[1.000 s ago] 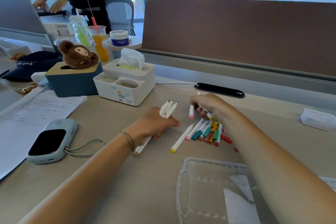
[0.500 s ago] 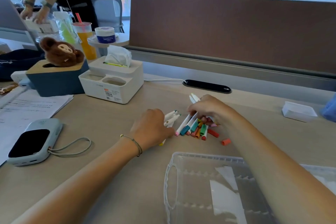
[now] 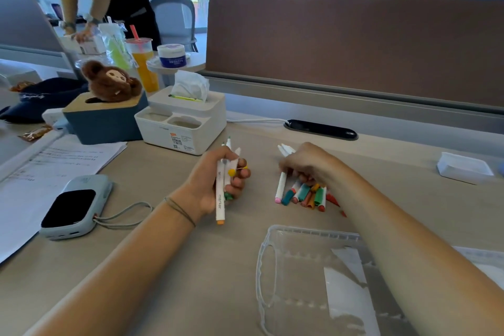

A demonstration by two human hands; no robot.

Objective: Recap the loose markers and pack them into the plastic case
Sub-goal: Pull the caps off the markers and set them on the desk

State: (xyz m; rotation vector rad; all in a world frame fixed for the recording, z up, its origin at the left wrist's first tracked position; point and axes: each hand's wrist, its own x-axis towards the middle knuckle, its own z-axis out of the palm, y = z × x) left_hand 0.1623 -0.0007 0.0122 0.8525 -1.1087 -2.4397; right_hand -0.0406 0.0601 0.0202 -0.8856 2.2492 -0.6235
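plastic case point(image 3: 300, 267) cut off at bottom edge, right forearm covering its far side, marker print perhaps unreadable

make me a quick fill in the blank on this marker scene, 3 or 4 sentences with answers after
1. The left hand holds a bundle of ____.
2. The clear plastic case near the table's front edge holds ____ markers.
3. The loose caps lie under the ____ hand.
4. The brown plush toy sits on the ____ box.

Missing words: markers; no; right; blue
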